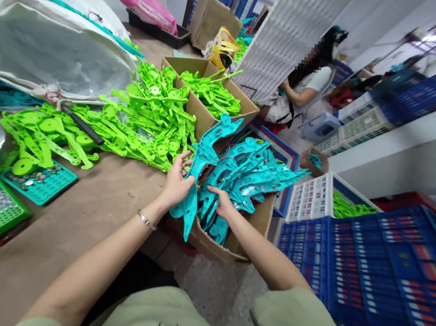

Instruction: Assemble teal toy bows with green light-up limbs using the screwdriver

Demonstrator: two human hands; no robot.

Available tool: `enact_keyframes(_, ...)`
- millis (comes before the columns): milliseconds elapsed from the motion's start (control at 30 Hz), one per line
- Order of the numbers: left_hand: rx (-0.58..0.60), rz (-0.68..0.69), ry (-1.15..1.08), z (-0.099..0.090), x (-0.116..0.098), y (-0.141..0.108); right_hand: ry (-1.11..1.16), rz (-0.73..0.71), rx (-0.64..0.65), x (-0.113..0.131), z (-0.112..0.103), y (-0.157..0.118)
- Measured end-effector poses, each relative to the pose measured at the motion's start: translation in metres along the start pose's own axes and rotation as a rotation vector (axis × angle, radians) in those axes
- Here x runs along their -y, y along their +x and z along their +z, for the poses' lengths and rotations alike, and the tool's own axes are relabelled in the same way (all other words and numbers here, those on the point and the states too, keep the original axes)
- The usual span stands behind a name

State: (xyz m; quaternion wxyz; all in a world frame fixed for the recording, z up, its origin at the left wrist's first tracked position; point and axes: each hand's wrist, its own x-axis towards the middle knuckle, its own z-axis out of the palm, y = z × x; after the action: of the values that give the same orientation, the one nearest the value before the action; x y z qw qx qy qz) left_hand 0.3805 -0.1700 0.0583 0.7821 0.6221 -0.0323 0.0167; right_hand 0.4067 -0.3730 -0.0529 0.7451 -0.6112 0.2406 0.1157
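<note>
My left hand [178,183] is closed on a long, pointed teal plastic part [203,155], held upright at the table's edge beside a cardboard box. Its thumb lies across the front of the part. More teal plastic parts [245,173] are heaped in that open box [260,221], some sticking out to the right. My right hand [223,202] reaches into the heap, its thumb resting along one teal part and its other fingers mostly hidden behind it. Thin wire-like strands show near the tops of the parts.
Lime-green plastic parts [151,112] spread over the brown table [111,195]. Another cardboard box [200,109] holds more. A black-handled tool [83,125], a teal tray [42,191] and a metal bowl [1,147] lie left. Blue crates [377,264] stand right; a person [310,84] sits beyond.
</note>
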Motion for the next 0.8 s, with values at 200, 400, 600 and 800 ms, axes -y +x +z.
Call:
enact_keyframes(200, 0.023, -0.048, -0.067, 0.006, 0.003, -0.013, 0.048, 0.131, 0.075, -0.001, 0.005, -0.007)
enact_keyframes(400, 0.048, 0.009, -0.067, 0.014, 0.011, -0.022, 0.027, 0.113, 0.114, 0.01, 0.006, -0.019)
enact_keyframes(600, -0.003, -0.042, -0.174, 0.023, 0.008, -0.027, -0.023, 0.051, 0.075, 0.018, 0.016, -0.029)
enact_keyframes(800, -0.001, -0.099, -0.229, 0.017, -0.013, -0.026, -0.063, -0.067, -0.038, 0.049, 0.006, -0.057)
